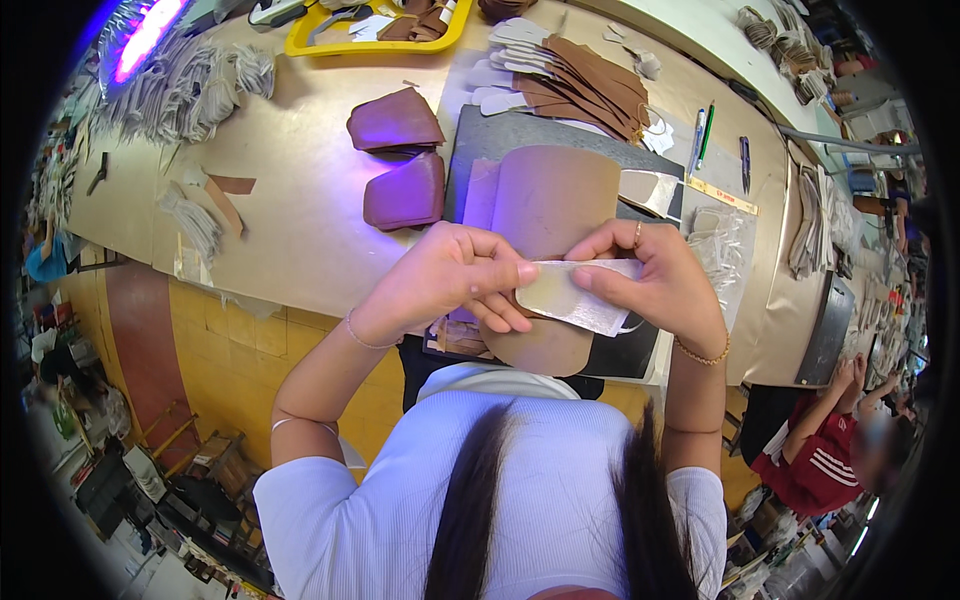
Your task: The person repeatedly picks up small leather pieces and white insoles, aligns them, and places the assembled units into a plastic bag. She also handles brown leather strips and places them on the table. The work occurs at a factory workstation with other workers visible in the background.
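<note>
head view: i'm pinching the pale translucent strip (pixel 580 297) with left hand (pixel 445 283) and right hand (pixel 655 283), peeling it above the brown leather piece (pixel 550 200); next needs aligned placement.

A long tan workbench (pixel 300 220) is seen running across a crowded workshop, with a dark cutting mat (pixel 480 140) laid on it. A yellow tray (pixel 375 45) is set at its far edge. Purple lamp light (pixel 145 35) is cast from the upper left. Yellow floor tiles (pixel 235 360) are visible below.
</note>
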{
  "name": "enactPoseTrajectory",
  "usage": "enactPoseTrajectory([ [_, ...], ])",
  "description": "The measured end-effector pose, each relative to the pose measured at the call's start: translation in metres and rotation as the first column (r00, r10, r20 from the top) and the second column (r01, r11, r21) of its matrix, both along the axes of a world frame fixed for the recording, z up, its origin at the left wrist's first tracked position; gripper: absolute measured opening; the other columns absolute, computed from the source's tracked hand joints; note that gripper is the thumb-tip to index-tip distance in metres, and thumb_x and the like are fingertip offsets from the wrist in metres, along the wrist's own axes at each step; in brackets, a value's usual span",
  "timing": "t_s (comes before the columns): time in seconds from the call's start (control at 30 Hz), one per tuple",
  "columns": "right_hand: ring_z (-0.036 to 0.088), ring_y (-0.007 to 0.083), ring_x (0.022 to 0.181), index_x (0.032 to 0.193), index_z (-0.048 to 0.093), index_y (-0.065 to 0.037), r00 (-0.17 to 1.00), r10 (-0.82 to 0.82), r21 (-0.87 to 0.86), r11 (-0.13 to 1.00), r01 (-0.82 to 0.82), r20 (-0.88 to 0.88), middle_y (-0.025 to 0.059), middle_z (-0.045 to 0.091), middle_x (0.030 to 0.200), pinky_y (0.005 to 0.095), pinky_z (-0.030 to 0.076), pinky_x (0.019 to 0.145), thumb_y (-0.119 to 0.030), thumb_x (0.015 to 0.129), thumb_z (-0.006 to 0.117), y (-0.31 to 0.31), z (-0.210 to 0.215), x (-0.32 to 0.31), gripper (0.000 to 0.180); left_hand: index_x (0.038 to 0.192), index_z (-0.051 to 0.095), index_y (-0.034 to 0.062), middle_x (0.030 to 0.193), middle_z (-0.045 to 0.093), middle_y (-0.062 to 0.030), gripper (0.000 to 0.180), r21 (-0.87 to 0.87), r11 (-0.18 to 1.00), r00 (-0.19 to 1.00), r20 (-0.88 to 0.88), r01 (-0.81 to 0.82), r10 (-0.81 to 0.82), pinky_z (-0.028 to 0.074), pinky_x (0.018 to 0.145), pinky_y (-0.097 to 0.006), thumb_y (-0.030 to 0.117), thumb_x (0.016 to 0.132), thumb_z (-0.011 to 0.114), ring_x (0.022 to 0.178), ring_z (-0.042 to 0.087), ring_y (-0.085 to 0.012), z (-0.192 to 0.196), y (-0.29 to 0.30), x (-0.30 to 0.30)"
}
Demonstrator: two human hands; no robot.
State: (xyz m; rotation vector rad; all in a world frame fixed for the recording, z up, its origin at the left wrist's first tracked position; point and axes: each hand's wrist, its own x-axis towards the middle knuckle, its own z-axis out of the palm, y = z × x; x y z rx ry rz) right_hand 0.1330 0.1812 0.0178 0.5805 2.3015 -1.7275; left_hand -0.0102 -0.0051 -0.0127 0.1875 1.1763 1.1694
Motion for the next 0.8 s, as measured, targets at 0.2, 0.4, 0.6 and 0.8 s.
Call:
enactPoseTrajectory([
  [0.2,0.053,0.0036,0.070,0.095,0.067,0.001,1.000,0.014,0.001,1.000,-0.014,0.008,0.0008,0.063,0.077,0.0183,0.043,0.063,-0.013,0.080,0.071,-0.001,0.003,-0.001,0.021,0.092,0.060,-0.0079,0.077,0.067,-0.0154,0.016,-0.007,0.999,0.998,-0.050,0.036,-0.037,0.057,0.056,-0.025,0.005,0.086,0.066,0.065,0.070,-0.0210,0.001,0.003,0.000],
  [0.4,0.053,0.0064,0.075,0.131,0.046,-0.002,0.976,-0.193,-0.243,0.956,0.164,-0.101,0.0010,0.055,0.080,0.0198,0.044,0.070,-0.003,0.077,0.073,0.005,-0.002,0.015,0.060,0.092,0.059,-0.0062,0.075,0.066,-0.0125,0.014,0.011,1.000,0.996,-0.087,0.026,-0.025,0.055,0.054,-0.024,0.005,0.086,0.066,0.061,0.068,-0.0180,-0.007,0.001,0.001],
  [0.6,0.054,0.0079,0.081,0.136,0.039,-0.007,0.941,-0.305,-0.337,0.910,0.242,-0.146,0.0009,0.055,0.084,0.0238,0.046,0.075,-0.003,0.079,0.073,0.000,-0.015,0.028,0.066,0.093,0.058,-0.0056,0.074,0.065,-0.0105,0.018,0.014,1.000,0.997,-0.082,0.016,-0.015,0.054,0.055,-0.024,0.009,0.087,0.067,0.063,0.068,-0.0165,-0.008,-0.002,0.003],
  [0.8,0.054,0.0075,0.079,0.137,0.037,-0.008,0.927,-0.356,-0.381,0.879,0.289,-0.118,0.0013,0.055,0.084,0.0221,0.045,0.074,-0.002,0.081,0.070,-0.004,-0.017,0.026,0.065,0.091,0.058,-0.0046,0.075,0.066,-0.0107,0.014,0.028,1.000,0.997,-0.073,0.004,-0.002,0.054,0.055,-0.024,0.007,0.087,0.065,0.062,0.068,-0.0168,-0.010,-0.003,0.004],
])
